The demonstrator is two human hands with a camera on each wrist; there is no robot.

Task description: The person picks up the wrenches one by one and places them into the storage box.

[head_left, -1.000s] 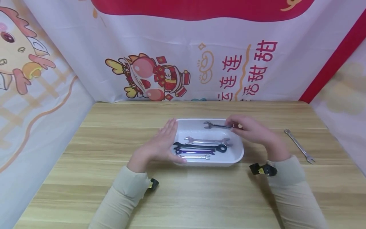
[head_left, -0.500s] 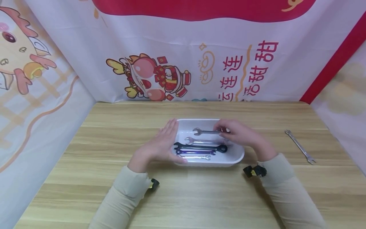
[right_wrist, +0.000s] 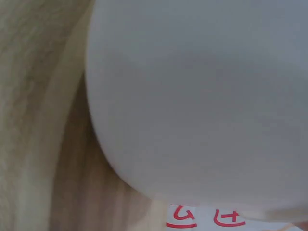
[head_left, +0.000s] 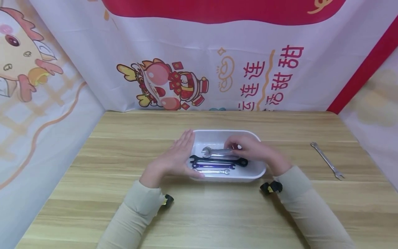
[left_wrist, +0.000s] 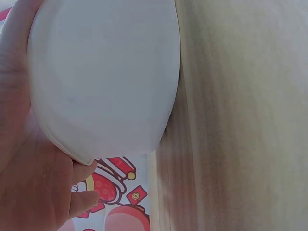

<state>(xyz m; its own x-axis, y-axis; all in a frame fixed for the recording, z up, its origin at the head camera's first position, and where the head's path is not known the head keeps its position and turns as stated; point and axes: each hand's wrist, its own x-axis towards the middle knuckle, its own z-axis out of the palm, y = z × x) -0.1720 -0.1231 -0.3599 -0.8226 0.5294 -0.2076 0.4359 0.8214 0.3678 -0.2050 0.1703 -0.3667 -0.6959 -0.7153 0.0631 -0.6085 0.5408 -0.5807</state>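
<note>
A white tray (head_left: 230, 179) on the table holds several wrenches lying side by side. My left hand (head_left: 172, 157) rests along the tray's left end with straight fingers, its thumb at the front corner; the left wrist view shows the palm beside the white wall (left_wrist: 101, 77). Inside the tray, my right hand (head_left: 253, 149) pinches a silver wrench (head_left: 219, 151) by its right part, which the fingers hide. It overlaps another silver open-end wrench, so the two are hard to tell apart. In front lie a black wrench (head_left: 217, 160), a purple wrench (head_left: 214, 166) and a small silver wrench (head_left: 217, 171).
Another silver wrench (head_left: 326, 160) lies slanted on the wooden table (head_left: 217, 214) to the right of the tray. A printed cloth (head_left: 186, 38) hangs behind the table's far edge. The right wrist view shows mostly the tray's outer wall (right_wrist: 202, 106).
My right hand has carried the silver wrench left and toward me, from the tray's far right side to over the other silver open-end wrench. My left hand has stayed in place.
</note>
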